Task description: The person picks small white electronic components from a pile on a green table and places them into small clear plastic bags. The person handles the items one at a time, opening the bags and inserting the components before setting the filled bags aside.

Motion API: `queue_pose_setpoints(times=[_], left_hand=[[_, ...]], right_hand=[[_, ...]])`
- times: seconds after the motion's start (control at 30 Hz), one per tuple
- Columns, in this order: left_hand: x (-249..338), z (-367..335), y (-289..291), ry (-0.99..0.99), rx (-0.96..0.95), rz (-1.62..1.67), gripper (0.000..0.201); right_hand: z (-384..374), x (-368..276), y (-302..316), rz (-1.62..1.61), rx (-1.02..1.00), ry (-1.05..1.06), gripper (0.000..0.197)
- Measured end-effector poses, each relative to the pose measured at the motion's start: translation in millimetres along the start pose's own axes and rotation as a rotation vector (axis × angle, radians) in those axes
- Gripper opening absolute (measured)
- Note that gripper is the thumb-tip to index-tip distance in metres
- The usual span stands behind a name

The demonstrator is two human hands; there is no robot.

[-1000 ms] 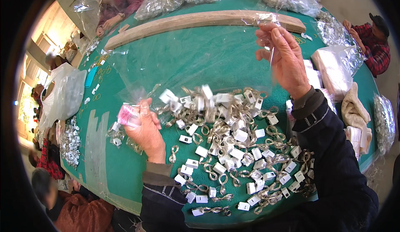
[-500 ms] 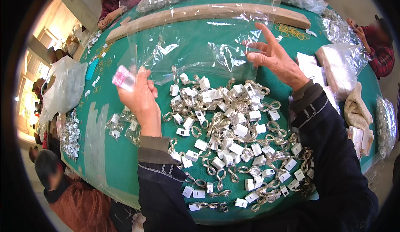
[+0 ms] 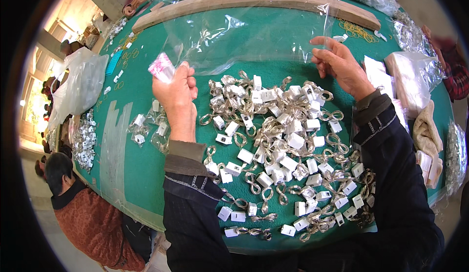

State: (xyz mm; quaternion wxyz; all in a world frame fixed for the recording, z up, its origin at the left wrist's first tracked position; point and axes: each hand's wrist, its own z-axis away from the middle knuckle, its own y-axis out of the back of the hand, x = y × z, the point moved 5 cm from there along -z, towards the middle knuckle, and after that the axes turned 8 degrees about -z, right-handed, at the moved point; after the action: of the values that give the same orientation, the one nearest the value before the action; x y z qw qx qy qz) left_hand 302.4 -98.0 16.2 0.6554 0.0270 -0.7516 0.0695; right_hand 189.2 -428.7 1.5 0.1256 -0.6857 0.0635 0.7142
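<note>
Pinched at its near corners, the clear plastic bag (image 3: 254, 37) hangs stretched over the far half of the green table (image 3: 132, 174): the left hand (image 3: 177, 92) is closed on its left corner and also clutches a small pink-and-white packet (image 3: 161, 68), while the right hand (image 3: 339, 66) nips the right corner with its fingertips. That light right-hand pinch (thin film is slippery) could let the corner slide free, dropping the bag onto the heap of metal rings and white tags (image 3: 283, 150). With the left hand doing two jobs, I judge the packet could slip out too.
</note>
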Motion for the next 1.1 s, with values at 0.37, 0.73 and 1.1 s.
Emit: queue_pose_setpoints(times=[0.37,0.73,1.1], left_hand=[[-15.5,-6.5,-0.1,0.173,-0.006,0.014,0.017],[-2.6,-5.6,-2.5,0.020,-0.008,-0.176,0.029],[-7.2,-6.1,-7.9,0.063,-0.279,-0.064,0.025]], right_hand=[[-7.5,5.3,7.7,0.056,0.095,-0.083,0.024],[-8.8,2.3,12.9,0.096,0.126,0.065,0.028],[-7.8,4.3,0.7,0.144,0.099,0.179,0.037]])
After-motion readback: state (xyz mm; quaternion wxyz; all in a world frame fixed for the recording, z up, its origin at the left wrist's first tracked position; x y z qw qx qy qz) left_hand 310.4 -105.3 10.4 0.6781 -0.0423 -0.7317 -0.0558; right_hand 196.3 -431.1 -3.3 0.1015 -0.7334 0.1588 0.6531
